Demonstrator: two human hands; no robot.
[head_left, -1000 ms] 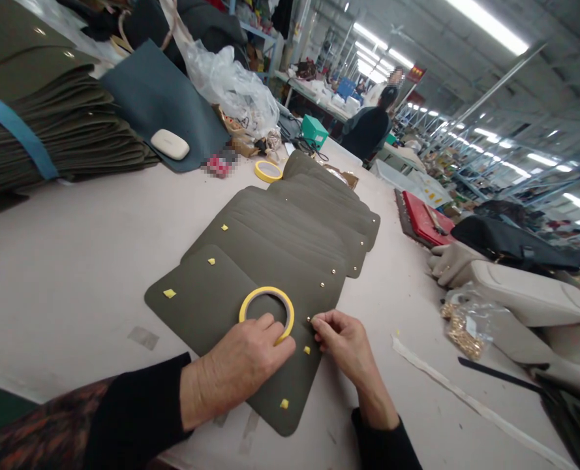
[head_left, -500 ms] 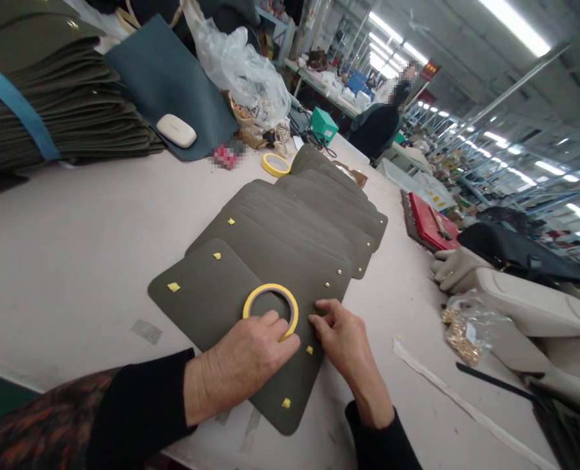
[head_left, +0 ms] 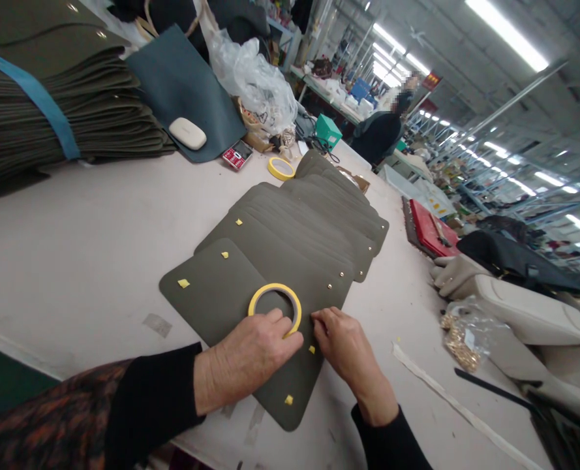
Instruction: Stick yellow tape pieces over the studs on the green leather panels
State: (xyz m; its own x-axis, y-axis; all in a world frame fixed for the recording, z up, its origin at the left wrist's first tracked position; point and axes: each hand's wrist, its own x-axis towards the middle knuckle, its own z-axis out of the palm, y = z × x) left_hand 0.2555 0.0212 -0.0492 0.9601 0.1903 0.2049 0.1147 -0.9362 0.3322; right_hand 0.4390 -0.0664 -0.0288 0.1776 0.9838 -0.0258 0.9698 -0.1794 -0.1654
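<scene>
My left hand (head_left: 255,349) is closed on a roll of yellow tape (head_left: 274,287), held on its edge over the nearest olive-green panel (head_left: 211,297). Small yellow tape pieces (head_left: 184,283) mark this panel near its rounded ends. To the right, my right hand (head_left: 343,339) is closed, thumb and fingertips pinched together at the panel's right side. Whether anything sits in that pinch is hidden. Behind lies a fanned row of overlapping olive panels (head_left: 294,215), with small metal studs (head_left: 341,274) along their right side.
A thick strapped stack of olive pieces (head_left: 64,111) stands at the left. Behind are a dark sheet (head_left: 192,91) with a white case (head_left: 188,133), and a second tape roll (head_left: 280,168). At right lie a bag of gold hardware (head_left: 460,339) and beige bags (head_left: 529,303). A person (head_left: 380,127) sits farther back.
My right hand's fingers have drawn together into a pinch. The left hand still grips the tape roll in nearly the same spot. The view has shifted slightly.
</scene>
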